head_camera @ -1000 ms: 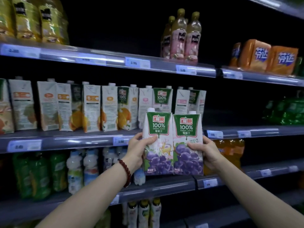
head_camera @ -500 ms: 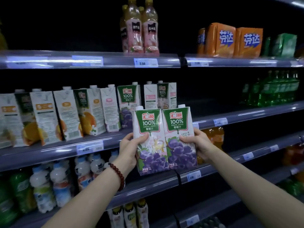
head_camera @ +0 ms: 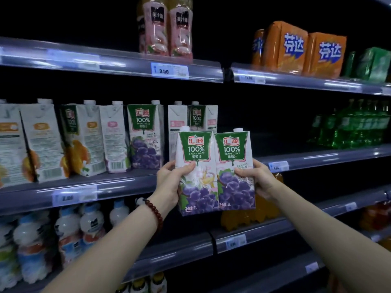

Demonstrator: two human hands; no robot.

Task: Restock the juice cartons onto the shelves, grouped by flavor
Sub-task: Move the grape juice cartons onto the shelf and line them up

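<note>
I hold two grape juice cartons side by side in front of the middle shelf (head_camera: 118,185). My left hand (head_camera: 170,182) grips the left grape carton (head_camera: 196,172); my right hand (head_camera: 257,178) grips the right grape carton (head_camera: 234,170). Both are upright, with green labels and purple grapes facing me. On the shelf behind stand a grape carton (head_camera: 146,134), two more cartons (head_camera: 196,117) partly hidden by the held ones, and orange juice cartons (head_camera: 78,140) further left.
The middle shelf's right stretch (head_camera: 317,157) is dark and bare up to green bottles (head_camera: 355,125). Pink bottles (head_camera: 167,28) and orange packs (head_camera: 302,51) sit on the top shelf. White bottles (head_camera: 69,233) and orange bottles (head_camera: 243,218) stand below.
The view has swung right and closer to the shelves. The two held cartons have risen toward the middle shelf, near the grape cartons standing there. Both hands keep their grip.
</note>
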